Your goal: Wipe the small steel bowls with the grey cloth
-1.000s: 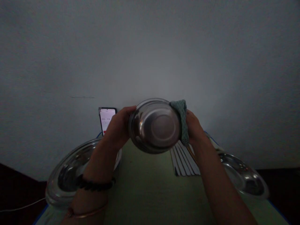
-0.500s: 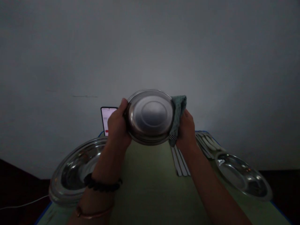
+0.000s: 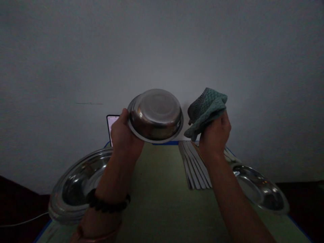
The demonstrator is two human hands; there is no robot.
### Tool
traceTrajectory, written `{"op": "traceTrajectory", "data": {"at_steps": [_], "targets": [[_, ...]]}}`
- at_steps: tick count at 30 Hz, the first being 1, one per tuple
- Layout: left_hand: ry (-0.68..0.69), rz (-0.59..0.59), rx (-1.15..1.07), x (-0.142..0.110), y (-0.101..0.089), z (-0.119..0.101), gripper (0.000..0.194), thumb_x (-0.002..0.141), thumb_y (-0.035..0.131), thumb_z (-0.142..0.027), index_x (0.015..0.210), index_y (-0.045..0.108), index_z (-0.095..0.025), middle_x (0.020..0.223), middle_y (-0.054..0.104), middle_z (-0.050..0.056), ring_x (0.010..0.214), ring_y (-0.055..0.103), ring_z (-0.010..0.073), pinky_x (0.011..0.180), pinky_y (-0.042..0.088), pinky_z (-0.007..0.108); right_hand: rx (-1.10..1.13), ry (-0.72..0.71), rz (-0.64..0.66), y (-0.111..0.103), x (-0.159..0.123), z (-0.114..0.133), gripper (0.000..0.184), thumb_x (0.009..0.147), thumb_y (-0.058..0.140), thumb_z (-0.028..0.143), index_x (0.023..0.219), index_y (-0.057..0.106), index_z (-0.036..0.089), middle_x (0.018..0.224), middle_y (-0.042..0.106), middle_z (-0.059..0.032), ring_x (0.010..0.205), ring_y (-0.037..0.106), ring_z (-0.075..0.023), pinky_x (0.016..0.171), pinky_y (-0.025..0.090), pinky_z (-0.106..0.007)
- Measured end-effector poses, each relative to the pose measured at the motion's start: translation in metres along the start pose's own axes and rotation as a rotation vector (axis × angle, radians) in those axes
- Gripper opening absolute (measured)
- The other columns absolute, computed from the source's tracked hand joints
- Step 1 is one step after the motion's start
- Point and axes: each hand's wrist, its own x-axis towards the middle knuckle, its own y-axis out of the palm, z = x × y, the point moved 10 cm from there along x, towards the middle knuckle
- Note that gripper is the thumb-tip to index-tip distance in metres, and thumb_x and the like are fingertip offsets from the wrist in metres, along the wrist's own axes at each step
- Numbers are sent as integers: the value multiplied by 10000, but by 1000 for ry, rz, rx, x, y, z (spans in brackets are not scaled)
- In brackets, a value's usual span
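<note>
My left hand (image 3: pixel 124 136) grips the rim of a small steel bowl (image 3: pixel 155 114), held up above the table with its underside turned towards me. My right hand (image 3: pixel 215 135) is closed around a bunched green cloth (image 3: pixel 206 110), held up just to the right of the bowl and apart from it. A dark bead bracelet and a thin bangle are on my left wrist.
On the green table (image 3: pixel 162 202), a large steel basin (image 3: pixel 76 185) sits at the left and a steel plate (image 3: pixel 260 190) at the right. Several pieces of cutlery (image 3: pixel 194 165) lie beyond my right arm. A lit phone (image 3: pixel 111 123) leans against the grey wall.
The cloth has come off the bowl's right edge; my right hand lifted it up and to the right. My left hand alone now holds the bowl, raised and tipped.
</note>
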Motion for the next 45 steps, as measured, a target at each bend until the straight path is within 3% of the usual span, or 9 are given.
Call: {"op": "traceTrajectory", "data": {"at_steps": [5,10,18,23,29,36,40,42,45], "targets": [[-140,106,21,-6,13,12,417,978,274,-231,1029,662,-86,975,734,110,1175,590,215,1015,461,356,-55,-133,209,30,-20,26,389,970,307,438,1075,624,239,1084,667,-50,1096,610,-205,936,496,-408],[-212,308,8,-27,41,34,456,990,289,-366,1110,648,-112,1132,701,95,1239,542,222,1060,422,362,-217,-331,479,70,-59,37,494,967,333,395,1430,356,227,1543,316,-80,1444,243,-228,1166,243,-501],[-196,351,168,-35,41,55,321,930,471,-348,994,706,-139,1017,731,74,1124,614,207,992,457,307,-336,-566,502,72,-64,59,502,952,372,334,1448,327,262,1548,301,-62,1443,234,-230,1179,233,-481],[94,276,603,-39,38,28,249,859,586,-332,687,704,-195,704,703,27,809,644,194,718,475,248,-302,-505,495,69,-57,60,409,948,378,293,1334,499,233,1441,468,-69,1411,308,-232,1159,267,-514],[300,241,993,-39,40,19,458,874,524,-451,510,598,-184,545,589,6,555,489,143,524,344,256,-185,-338,547,73,-54,43,357,952,370,282,1214,596,196,1310,594,-87,1275,488,-183,1119,354,-443],[241,342,1095,-33,41,23,557,867,436,-578,476,497,-186,472,467,-16,472,399,119,468,303,248,-93,-38,572,72,-44,24,315,938,424,356,1105,649,212,1210,661,-69,1147,581,-183,1032,420,-405],[187,383,1102,-30,37,28,515,859,473,-549,519,580,-177,542,567,12,539,489,143,503,350,239,-73,188,577,68,-39,-4,342,925,423,424,987,683,211,1043,716,-46,993,637,-194,921,474,-392],[188,393,1092,-27,36,27,473,858,494,-515,557,631,-178,577,601,21,584,514,159,526,368,237,-77,165,558,67,-38,-4,348,928,414,420,1011,678,210,1065,711,-52,1016,633,-197,938,468,-399],[244,367,1057,-22,34,17,408,863,516,-463,612,686,-190,591,624,21,633,533,172,576,391,235,-123,-96,558,70,-43,23,341,939,401,347,1136,638,202,1245,641,-81,1192,554,-196,1050,398,-420]]}}
